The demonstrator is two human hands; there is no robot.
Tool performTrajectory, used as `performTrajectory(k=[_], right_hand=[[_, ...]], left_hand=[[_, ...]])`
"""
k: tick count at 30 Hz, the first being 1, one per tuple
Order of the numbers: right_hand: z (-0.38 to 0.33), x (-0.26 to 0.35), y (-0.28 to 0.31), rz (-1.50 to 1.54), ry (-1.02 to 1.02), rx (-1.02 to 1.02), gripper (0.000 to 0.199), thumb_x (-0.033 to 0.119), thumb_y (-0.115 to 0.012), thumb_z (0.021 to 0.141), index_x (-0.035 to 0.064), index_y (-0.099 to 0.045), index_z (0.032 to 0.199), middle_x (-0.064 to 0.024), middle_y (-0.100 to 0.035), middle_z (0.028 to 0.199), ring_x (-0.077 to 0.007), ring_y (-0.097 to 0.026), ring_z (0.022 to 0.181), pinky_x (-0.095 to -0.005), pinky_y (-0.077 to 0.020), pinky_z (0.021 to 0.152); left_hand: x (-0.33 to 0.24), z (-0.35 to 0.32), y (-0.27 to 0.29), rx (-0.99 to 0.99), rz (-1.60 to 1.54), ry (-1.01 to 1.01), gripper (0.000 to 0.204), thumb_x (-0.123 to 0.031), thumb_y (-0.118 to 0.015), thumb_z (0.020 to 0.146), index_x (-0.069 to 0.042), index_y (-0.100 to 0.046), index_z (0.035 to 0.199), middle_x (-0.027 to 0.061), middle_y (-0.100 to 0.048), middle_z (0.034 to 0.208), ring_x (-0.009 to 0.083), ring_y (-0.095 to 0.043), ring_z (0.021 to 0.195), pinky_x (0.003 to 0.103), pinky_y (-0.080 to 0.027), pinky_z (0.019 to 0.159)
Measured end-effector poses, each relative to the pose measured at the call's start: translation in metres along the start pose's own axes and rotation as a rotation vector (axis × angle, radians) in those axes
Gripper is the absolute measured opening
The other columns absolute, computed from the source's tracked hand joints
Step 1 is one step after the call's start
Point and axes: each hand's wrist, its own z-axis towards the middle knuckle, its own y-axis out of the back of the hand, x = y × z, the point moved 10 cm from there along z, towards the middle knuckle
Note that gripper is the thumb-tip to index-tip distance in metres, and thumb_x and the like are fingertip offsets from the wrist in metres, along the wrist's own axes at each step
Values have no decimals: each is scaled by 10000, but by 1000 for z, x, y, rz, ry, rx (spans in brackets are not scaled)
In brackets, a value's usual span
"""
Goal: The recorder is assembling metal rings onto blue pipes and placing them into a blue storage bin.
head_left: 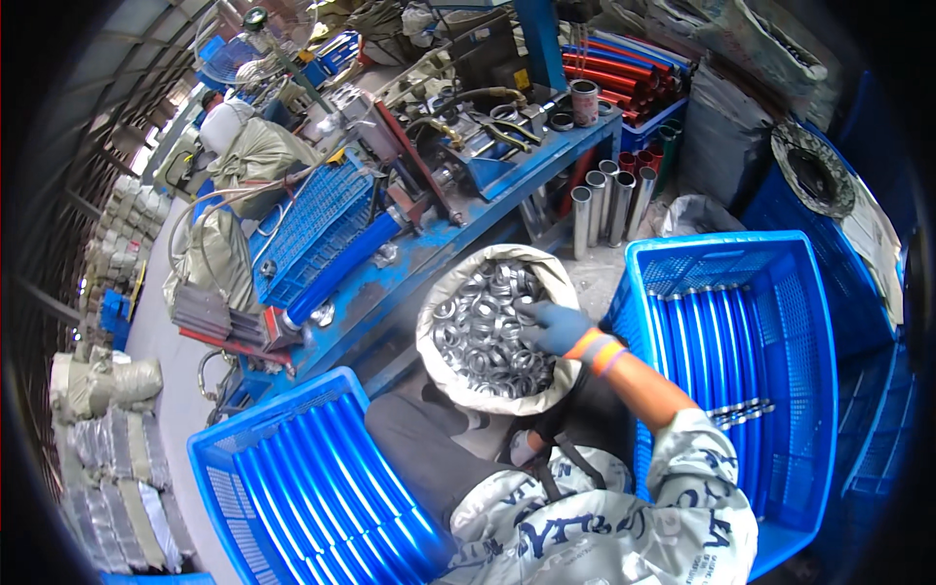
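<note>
My right hand [558, 330], in a blue glove with an orange cuff, reaches in over a round white sack [436, 370] from its right side. The sack is full of small silvery metal rings [492, 336]. My fingertips are at the rings, stretched out and a little apart; no ring shows plainly between them. My left hand is out of view. To the right of the sack, a blue crate [817, 322] holds a row of shiny blue tubes [717, 341], with several rings [743, 411] lying across them. Another blue crate [222, 487] at lower left holds more blue tubes [322, 478].
A blue steel workbench [390, 292] with a clamping machine and hoses runs behind the sack. Upright silver tubes [614, 205] stand on the floor beyond it. Red tubes [609, 73] fill a crate at the back. Wrapped bundles [107, 439] are stacked at far left.
</note>
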Motion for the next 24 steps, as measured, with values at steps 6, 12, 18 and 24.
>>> performTrajectory(k=[6, 12, 18, 24], right_hand=[[86, -148, -61, -838, 7, -487, 892, 388, -903, 804, 187, -612, 1623, -198, -627, 1566, -444, -591, 1431, -627, -439, 1180], [130, -149, -120, -861, 72, -290, 437, 284, -799, 897, 188, -756, 1321, -99, -810, 1108, -328, -763, 1064, -559, -501, 977], [129, -162, -105, -1030, 35, -226, 277, 259, -665, 1020, 195, -773, 1268, -83, -792, 1096, -318, -771, 1065, -552, -521, 957], [140, -196, -103, -987, -103, -238, 295, 274, -603, 1073, 213, -886, 1133, -99, -863, 960, -356, -834, 918, -614, -560, 912]], left_hand=[[35, -5, -24, 64, 17, 21, 721, -107, -946, 642, 48, -663, 1286, 186, -748, 1141, 381, -710, 1042, 510, -607, 989], [122, 37, 20, 84, -202, 95, 730, -22, -790, 626, 6, -590, 1328, 145, -723, 1118, 310, -707, 947, 474, -620, 901], [-118, 94, -31, 34, -205, -212, 972, -348, -993, 814, 40, -574, 1600, 321, -738, 1453, 433, -747, 1326, 481, -567, 1172], [-425, 1, -71, 374, -277, -721, 770, -311, -927, 810, -51, -680, 1492, 263, -821, 1261, 462, -801, 1177, 522, -634, 1043]])
